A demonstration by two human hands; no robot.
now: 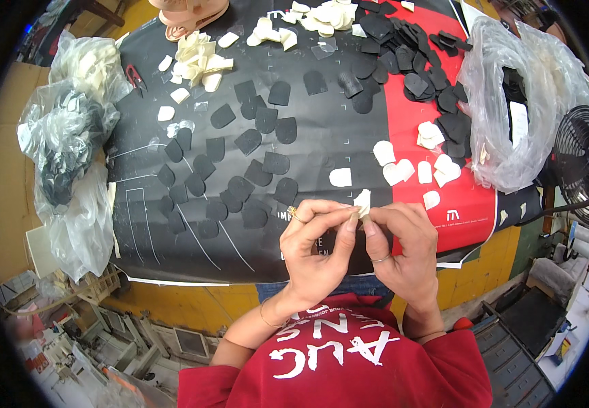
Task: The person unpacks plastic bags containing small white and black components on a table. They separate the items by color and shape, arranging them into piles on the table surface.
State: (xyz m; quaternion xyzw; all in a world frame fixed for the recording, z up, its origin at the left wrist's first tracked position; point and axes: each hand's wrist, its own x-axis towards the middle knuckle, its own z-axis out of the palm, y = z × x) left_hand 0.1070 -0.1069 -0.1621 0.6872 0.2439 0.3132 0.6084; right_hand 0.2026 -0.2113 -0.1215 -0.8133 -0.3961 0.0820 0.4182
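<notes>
A small white pad point(362, 201) is pinched between the fingertips of both my hands, just above the table's near edge. My left hand point(316, 251) grips its left side with thumb and forefinger. On its right side, my right hand point(403, 248) holds it the same way. The pad looks bent, and its lower part is hidden by my fingers. Just beyond my hands lies a single white pad point(340, 177) with one rounded end. Several more white pads point(396, 172) rest to the right on the red strip. To the left, black pads point(243, 189) of similar shape are spread about.
Piles of cream pads point(198, 60) and black pads point(413, 58) lie at the far side. Red-handled nippers point(135, 78) sit at the left. Clear plastic bags point(70, 136) stand along the left edge, another bag point(498, 136) on the right, beside a black fan point(580, 153).
</notes>
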